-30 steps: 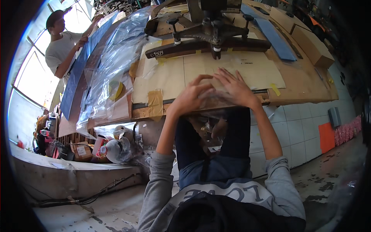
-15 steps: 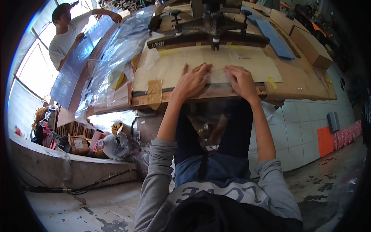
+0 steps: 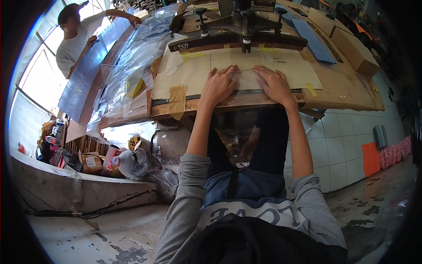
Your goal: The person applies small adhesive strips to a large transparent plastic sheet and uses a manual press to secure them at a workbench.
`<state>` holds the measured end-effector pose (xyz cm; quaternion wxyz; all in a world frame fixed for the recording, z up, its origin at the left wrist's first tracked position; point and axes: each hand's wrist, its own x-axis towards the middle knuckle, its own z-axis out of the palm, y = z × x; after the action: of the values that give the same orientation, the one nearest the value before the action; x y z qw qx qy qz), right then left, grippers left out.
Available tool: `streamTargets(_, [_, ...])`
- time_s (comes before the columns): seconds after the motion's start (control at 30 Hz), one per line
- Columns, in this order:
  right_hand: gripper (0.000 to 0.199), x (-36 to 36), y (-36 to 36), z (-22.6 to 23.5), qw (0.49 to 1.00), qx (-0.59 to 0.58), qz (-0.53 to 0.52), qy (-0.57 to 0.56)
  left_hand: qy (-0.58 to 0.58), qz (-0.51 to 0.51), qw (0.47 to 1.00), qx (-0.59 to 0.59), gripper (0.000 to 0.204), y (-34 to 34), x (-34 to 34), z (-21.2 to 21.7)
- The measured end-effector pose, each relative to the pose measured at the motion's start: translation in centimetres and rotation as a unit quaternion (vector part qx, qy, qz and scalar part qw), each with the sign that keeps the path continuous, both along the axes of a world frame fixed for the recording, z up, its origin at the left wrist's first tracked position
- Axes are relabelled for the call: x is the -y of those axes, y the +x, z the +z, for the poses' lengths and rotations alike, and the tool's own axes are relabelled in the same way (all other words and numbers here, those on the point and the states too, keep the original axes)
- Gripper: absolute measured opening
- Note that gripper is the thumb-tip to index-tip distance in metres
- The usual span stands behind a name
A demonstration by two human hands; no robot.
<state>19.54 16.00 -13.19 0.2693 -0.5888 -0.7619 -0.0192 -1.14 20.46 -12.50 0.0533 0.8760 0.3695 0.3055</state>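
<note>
Both my hands rest on a cream-coloured board [image 3: 176, 72] at the near edge of the workbench. My left hand [image 3: 220, 86] lies with its fingers stretched forward. Across from it, my right hand [image 3: 274, 86] lies palm down, fingers forward and slightly bent. Clear plastic film [image 3: 246, 97] shows between the hands and seems to hang over the front edge; its outline is hard to make out. Beyond my fingertips, a dark metal press bar [image 3: 237, 42] spans the board's far side. Brown tape [image 3: 177, 101] is stuck over the board's front edge, left of my left hand.
Clear plastic sheeting [image 3: 127, 70] covers the bench's left part. A person [image 3: 74, 42] at the far left holds a bluish sheet [image 3: 85, 83]. Blue strips [image 3: 312, 42] and a cardboard box [image 3: 354, 50] lie right. Below left stand a large bottle [image 3: 127, 163] and clutter.
Both hands have slid slightly forward on the board, and their fingers have flattened and straightened. The view has shifted a little; the press bar stays in place.
</note>
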Motion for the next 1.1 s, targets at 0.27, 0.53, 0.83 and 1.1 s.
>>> streamTargets(0.27, [0.034,-0.6,0.08,0.01,1.0,-0.011,0.0,-0.009,0.0,0.007,1.0,0.004,0.035,0.04,-0.11,-0.1])
streamTargets(0.53, [0.034,-0.86,-0.08,-0.14,1.0,-0.014,-0.004,-0.005,-0.002,0.011,1.0,0.006,0.034,0.01,-0.18,-0.2])
streamTargets(0.83, [0.033,-0.87,-0.3,-0.12,1.0,-0.014,-0.012,-0.003,-0.003,0.014,1.0,0.014,0.034,0.0,-0.15,-0.12])
streamTargets(1.1, [0.034,-0.77,-0.15,0.04,1.0,0.0,-0.012,-0.015,0.002,0.016,1.0,0.014,0.034,0.15,-0.01,0.12])
